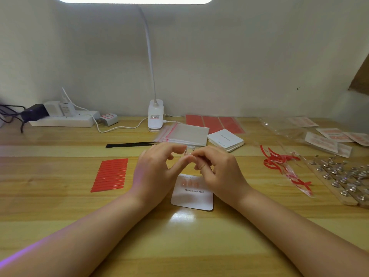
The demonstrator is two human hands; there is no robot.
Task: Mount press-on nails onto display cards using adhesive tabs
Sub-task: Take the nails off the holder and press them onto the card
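Note:
A white display card (pixel 192 198) printed "Handmade Nail" lies on the wooden table (pixel 60 212) under my hands, with a few pale nails along its upper part. Just above it my left hand (pixel 157 168) and my right hand (pixel 215 168) meet fingertip to fingertip and pinch a small clear press-on nail (pixel 188 153) between them. A row of red adhesive strips (pixel 110 174) lies to the left of my left hand. What is stuck under the nail is hidden by my fingers.
Black tweezers (pixel 129 144) lie behind my hands. Zip bags (pixel 185 134), a stack of blank cards (pixel 225 139) and red tab sheets (pixel 213 122) sit near the lamp base (pixel 155 116). Peeled red backing (pixel 279 162), nails on wooden sticks (pixel 343 180) and packed cards (pixel 329 136) fill the right.

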